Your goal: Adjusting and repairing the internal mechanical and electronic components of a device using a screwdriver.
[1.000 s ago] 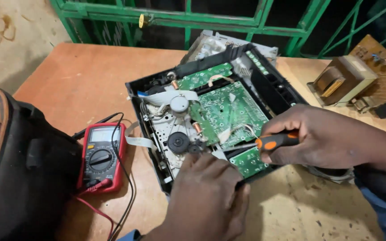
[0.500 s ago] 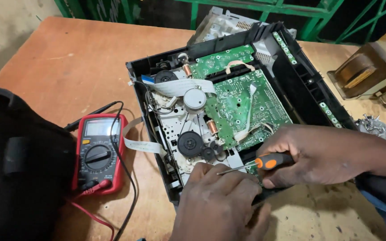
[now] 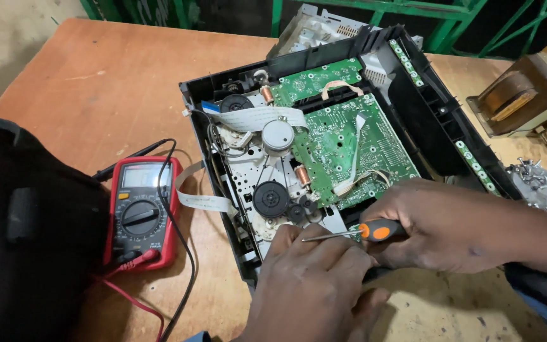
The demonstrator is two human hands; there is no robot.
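Right hand (image 3: 457, 231) closed around an orange-handled screwdriver (image 3: 349, 234), shaft pointing left over the open player chassis (image 3: 413, 107) near its front edge. Left hand (image 3: 314, 278) rests on that front edge just below the shaft, fingers curled, holding nothing visible. Red multimeter (image 3: 139, 212) sits left of the chassis on the table (image 3: 83, 95).

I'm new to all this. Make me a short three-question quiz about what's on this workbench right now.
1. True or false: the right hand holds a screwdriver with an orange and black handle.
2. What colour is the multimeter case? A blue, B red, C yellow.
3. Fill in: the left hand rests on the near edge of the opened black ____.

Key: 1 true; 2 B; 3 casing, with green circuit boards inside.
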